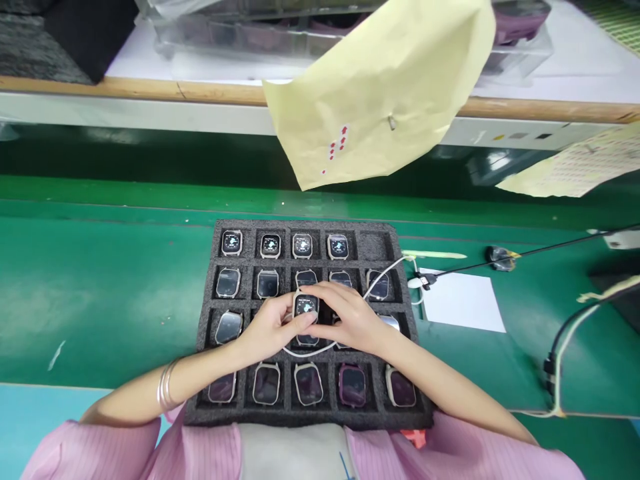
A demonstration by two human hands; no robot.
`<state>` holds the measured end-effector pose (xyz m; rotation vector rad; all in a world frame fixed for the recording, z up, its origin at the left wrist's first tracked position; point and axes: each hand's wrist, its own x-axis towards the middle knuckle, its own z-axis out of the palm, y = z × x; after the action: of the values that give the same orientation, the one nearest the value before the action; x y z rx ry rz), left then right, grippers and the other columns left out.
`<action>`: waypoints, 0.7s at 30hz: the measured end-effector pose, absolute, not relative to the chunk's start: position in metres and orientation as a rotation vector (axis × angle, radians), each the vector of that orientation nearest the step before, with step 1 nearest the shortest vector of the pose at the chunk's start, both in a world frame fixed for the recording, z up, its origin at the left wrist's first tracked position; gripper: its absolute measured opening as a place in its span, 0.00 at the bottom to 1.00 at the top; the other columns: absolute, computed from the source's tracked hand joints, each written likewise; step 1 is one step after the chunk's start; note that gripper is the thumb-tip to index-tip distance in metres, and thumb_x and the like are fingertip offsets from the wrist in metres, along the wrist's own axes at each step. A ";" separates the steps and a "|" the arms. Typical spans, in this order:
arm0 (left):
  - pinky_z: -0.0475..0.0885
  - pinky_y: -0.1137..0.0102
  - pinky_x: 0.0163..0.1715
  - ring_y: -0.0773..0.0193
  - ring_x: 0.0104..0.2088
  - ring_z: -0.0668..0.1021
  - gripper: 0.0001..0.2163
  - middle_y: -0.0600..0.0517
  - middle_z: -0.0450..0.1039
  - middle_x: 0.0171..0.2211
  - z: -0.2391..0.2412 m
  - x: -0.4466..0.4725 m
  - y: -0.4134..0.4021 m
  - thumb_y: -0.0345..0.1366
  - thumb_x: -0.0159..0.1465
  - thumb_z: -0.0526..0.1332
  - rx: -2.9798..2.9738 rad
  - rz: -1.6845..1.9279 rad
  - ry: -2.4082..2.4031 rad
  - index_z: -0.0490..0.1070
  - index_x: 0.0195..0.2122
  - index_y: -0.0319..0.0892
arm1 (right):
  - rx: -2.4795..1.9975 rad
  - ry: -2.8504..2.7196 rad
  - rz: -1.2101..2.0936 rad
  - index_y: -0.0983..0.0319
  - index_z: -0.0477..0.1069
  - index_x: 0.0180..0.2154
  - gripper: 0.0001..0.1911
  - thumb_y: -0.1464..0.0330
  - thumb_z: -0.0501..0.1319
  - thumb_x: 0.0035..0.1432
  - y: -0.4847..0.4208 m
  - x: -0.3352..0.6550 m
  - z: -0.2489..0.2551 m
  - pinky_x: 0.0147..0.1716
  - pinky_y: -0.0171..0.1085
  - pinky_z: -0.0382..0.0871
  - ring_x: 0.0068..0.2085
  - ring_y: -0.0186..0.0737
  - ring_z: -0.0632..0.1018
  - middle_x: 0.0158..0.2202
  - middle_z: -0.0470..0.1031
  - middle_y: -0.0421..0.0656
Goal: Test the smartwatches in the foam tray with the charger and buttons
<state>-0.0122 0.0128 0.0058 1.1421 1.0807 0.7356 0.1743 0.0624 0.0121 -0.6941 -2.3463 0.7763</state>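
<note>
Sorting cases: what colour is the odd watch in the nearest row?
The odd watch is purple; head view.

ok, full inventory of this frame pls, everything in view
green belt: 1, runs across the view
foam tray: 1, dark grey, on the belt before the person; top right compartment empty
lit watches: 4, pale cases, tray's top row
dark watches: pale cases, lower rows; some hidden under the hands, count unclear
purple watch: 1, bottom row, fourth from left
held watch: 1, pale case, screen lit, over the tray's middle
white cable: 1, from the tray's right side to under the hands
white sheet: 1, on the belt right of the tray
yellow sheets: 2, one hanging over the belt with red stickers, one at the right edge
black cable: 1, right of the tray
bangles: silver, left wrist
left hand: grips the held watch
right hand: grips it too
</note>
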 end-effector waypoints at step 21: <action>0.66 0.70 0.32 0.61 0.33 0.69 0.17 0.52 0.69 0.29 0.008 -0.010 0.011 0.48 0.62 0.61 1.220 0.663 1.108 0.73 0.39 0.38 | -0.648 -2.415 0.701 0.66 0.68 0.49 0.21 0.57 0.64 0.61 0.057 0.182 0.015 0.44 0.47 0.73 0.43 0.48 0.77 0.43 0.76 0.52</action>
<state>-0.0101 0.0111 0.0078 1.2196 1.1083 0.6631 0.1817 0.0574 0.0150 -0.6477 -2.4154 0.7006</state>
